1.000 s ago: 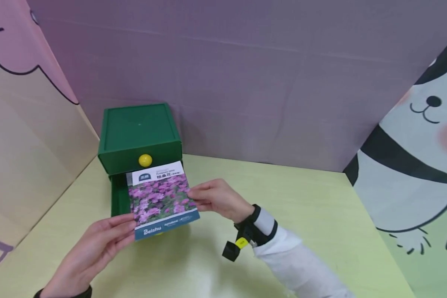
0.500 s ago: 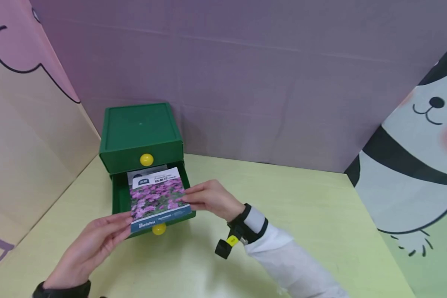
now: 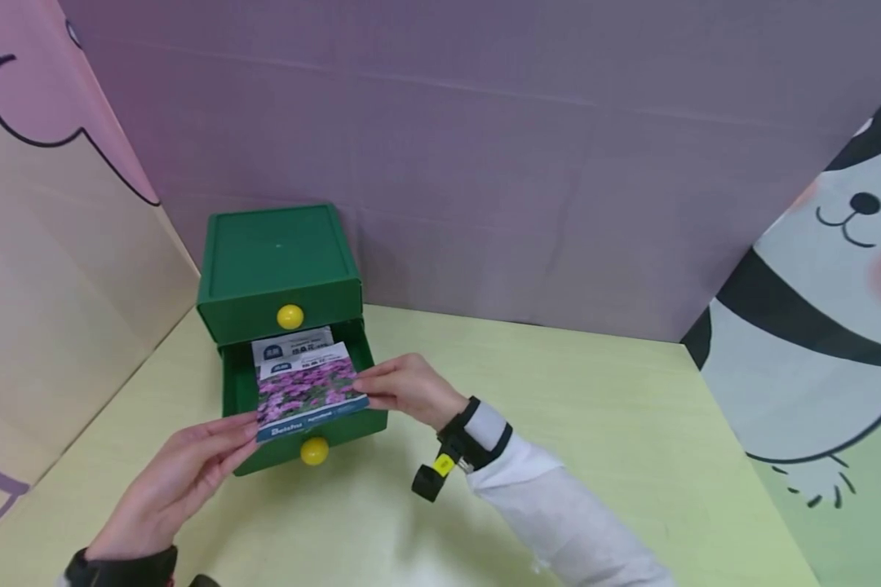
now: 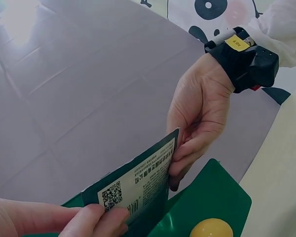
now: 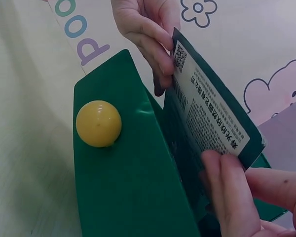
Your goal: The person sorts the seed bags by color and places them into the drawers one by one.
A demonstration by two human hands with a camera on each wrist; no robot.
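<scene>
A seed packet (image 3: 307, 393) with purple flowers printed on it hovers flat over the open lower drawer (image 3: 338, 436) of a small green drawer box (image 3: 279, 261). My left hand (image 3: 191, 473) pinches its near left corner; my right hand (image 3: 404, 390) pinches its right edge. The packet's dark back with a QR code (image 4: 138, 190) (image 5: 207, 118) shows in both wrist views. Another packet (image 3: 294, 346) lies inside the drawer beneath it. The drawer front carries a yellow knob (image 3: 314, 451) (image 5: 98, 123) (image 4: 210, 228).
The upper drawer, with its own yellow knob (image 3: 289, 316), stays pushed in. The box stands on a pale green tabletop (image 3: 573, 424), hemmed by a purple back wall, a pink cartoon panel at left and a panda panel at right (image 3: 830, 326).
Both hands have carried the flower packet away from me and downward, from above the drawer front to low over the open drawer. The packet lying in the drawer now shows behind it.
</scene>
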